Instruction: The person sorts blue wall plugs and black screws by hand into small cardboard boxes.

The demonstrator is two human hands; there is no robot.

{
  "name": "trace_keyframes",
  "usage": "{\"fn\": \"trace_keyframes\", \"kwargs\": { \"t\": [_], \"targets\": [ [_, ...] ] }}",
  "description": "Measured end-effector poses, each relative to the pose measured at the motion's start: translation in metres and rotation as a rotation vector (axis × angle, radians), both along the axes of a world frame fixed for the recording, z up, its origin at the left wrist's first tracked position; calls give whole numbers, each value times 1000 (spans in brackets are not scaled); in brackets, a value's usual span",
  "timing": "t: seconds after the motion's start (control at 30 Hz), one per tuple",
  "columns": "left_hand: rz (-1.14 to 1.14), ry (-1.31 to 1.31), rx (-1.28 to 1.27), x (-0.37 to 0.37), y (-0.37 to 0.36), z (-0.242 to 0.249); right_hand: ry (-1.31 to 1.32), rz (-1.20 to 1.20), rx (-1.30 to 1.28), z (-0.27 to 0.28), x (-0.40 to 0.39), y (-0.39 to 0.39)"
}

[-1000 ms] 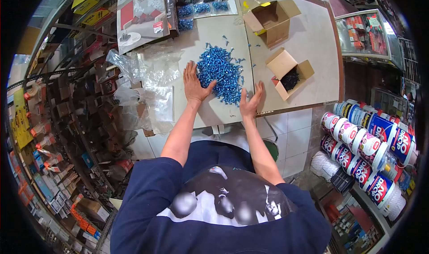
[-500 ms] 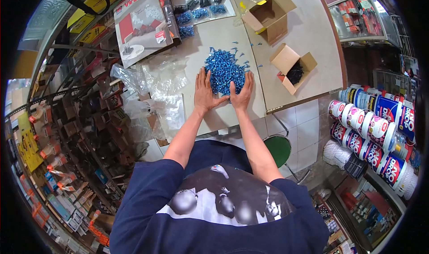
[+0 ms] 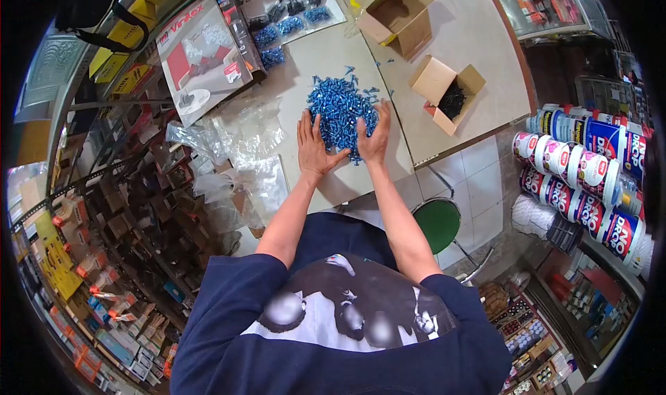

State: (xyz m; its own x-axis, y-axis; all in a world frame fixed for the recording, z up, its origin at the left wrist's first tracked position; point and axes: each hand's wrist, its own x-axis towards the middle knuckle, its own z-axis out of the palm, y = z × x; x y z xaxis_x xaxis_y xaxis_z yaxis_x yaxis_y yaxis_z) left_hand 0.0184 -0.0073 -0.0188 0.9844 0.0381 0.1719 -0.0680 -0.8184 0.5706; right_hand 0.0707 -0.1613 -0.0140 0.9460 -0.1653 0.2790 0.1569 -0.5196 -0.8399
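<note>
A heap of blue screws (image 3: 340, 110) lies on the pale table (image 3: 333, 185) in front of me. My left hand (image 3: 316, 148) rests against the heap's left and near side, fingers stretched out and thumb spread toward the middle. On the opposite side my right hand (image 3: 374, 135) cups the right edge, its fingers and thumb apart. Both hands touch the outer screws and grip none that I can see. Several loose screws lie around the far and right edges of the heap.
Clear plastic bags (image 3: 236, 131) lie left of the heap, below a large Virdex box (image 3: 205, 55). Bagged screws (image 3: 290, 26) sit at the back. An open carton (image 3: 399, 20) and a smaller box of black screws (image 3: 452, 101) stand right. A green stool (image 3: 437, 225) is below.
The view has shifted, so the table items appear farther left. My right hand has moved slightly up along the heap's right edge, and the gap between my two thumbs looks a little wider.
</note>
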Motion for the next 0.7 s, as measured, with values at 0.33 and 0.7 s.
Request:
{"fn": "trace_keyframes", "kwargs": {
  "t": [0.33,0.7],
  "targets": [
    [33,8,-53,-1,-1,3,147,-11,-390,-7,79,-58],
    [45,23,-44,0,0,2,131,63,-223,27,90,-22]
  ]
}}
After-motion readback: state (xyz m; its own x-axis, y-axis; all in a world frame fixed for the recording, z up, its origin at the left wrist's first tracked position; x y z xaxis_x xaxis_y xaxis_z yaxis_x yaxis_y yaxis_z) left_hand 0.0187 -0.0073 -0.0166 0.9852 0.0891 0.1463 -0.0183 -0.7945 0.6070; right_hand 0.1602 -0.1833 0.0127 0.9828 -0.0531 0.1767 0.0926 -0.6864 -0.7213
